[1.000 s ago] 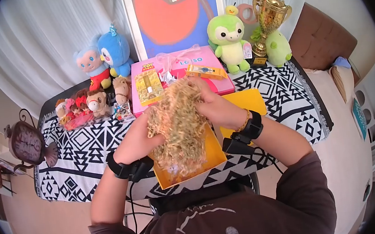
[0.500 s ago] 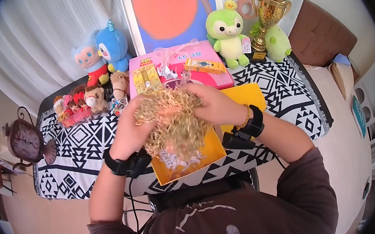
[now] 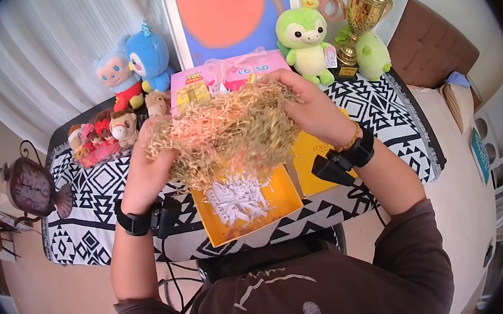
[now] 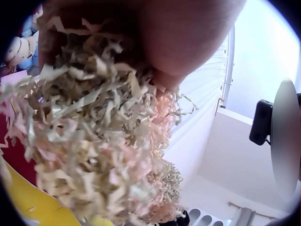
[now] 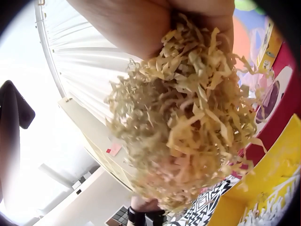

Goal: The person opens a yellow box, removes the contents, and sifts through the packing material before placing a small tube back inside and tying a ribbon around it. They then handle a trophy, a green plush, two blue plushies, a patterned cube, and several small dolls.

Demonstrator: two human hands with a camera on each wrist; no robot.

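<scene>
A wide clump of shredded paper (image 3: 230,131), pale green, cream and pink, hangs between my two hands. My left hand (image 3: 147,171) grips its left end, and my right hand (image 3: 314,110) grips its right end. In the left wrist view the shredded paper (image 4: 103,127) spills out below the thumb; in the right wrist view the strands (image 5: 188,117) droop from the curled fingers. Under the clump stands an open yellow box (image 3: 281,209) with white paper shreds (image 3: 238,201) inside. The clump overlaps the far side of the box in the head view.
A yellow lid (image 3: 320,165) lies right of the box. Behind the clump is a pink gift box (image 3: 188,78), partly covered. Plush toys (image 3: 304,47) and a gold trophy (image 3: 365,16) line the back; small dolls (image 3: 102,136) sit at the left. A patterned cloth (image 3: 96,198) covers the table.
My hands have moved apart, stretching the clump wider and lifting it farther back from the box. More of the white shreds inside the box now shows.
</scene>
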